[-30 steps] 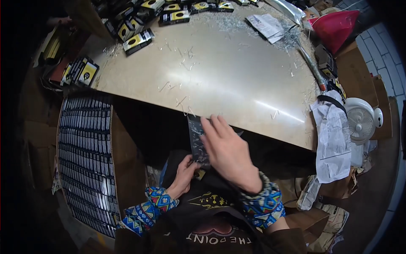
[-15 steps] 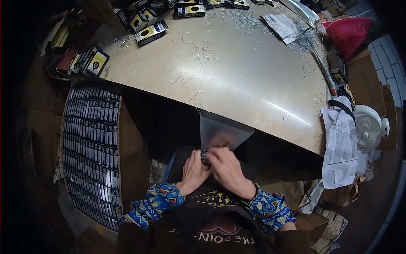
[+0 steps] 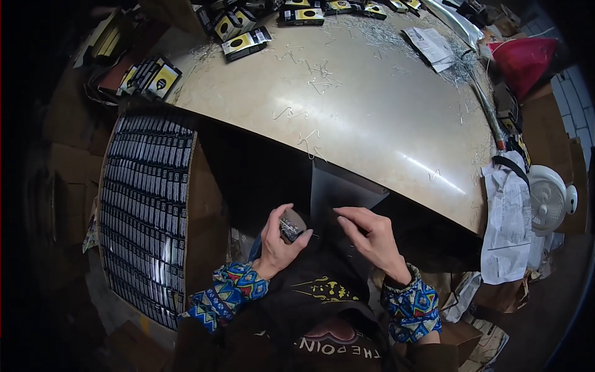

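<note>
My left hand [image 3: 277,246] is wrapped round a small dark box [image 3: 291,224] in front of my body. Its open end faces up, and thin shiny metal pieces show inside. Apart from it, to the right, hovers my right hand [image 3: 370,235], thumb and forefinger tips brought together in a pinch; anything between them is too small to make out. Beyond both hands, a grey sheet-like panel [image 3: 341,186] hangs at the table edge. Bent wire hooks [image 3: 310,141] lie on the table [image 3: 384,118] near that edge.
On the left stands a carton [image 3: 149,223] packed with rows of small dark boxes. Black-and-yellow boxes [image 3: 245,43] line the table's far left. A wire heap with a folded paper [image 3: 431,48] lies at the back right. A white fan [image 3: 548,198] is at right.
My right hand has moved away from the box to the right. My left hand has tilted the box, so its open end now shows. The whole view has shifted slightly.
</note>
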Tool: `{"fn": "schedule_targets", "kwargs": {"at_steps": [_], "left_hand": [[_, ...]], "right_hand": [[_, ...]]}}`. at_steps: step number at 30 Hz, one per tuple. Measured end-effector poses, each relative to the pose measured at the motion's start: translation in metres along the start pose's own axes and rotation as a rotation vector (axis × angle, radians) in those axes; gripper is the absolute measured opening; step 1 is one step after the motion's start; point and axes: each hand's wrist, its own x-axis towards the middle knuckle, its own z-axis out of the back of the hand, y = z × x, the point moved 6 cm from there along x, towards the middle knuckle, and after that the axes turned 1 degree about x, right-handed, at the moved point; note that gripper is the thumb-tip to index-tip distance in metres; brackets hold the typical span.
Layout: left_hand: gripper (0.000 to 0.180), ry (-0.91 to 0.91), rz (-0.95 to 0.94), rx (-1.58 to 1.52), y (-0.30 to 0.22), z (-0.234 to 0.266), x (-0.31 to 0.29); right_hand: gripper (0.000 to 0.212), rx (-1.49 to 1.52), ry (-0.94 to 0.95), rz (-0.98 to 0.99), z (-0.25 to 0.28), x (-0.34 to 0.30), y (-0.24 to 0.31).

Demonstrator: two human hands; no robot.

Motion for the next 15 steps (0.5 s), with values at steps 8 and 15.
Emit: {"fn": "schedule_targets", "kwargs": {"at_steps": [8,15], "left_hand": [[0.063,0.138,-0.158,-0.004,-0.047,-0.016,0.025],[0.084,0.141,-0.444,0.297,-0.074,-0.02,0.035]], "right_hand": [[0.02,-0.136,-0.002,0.08,-0.007,0.013,0.011],[0.014,-0.105,-0.115,-0.019,0.022,0.023,0.006]]}}
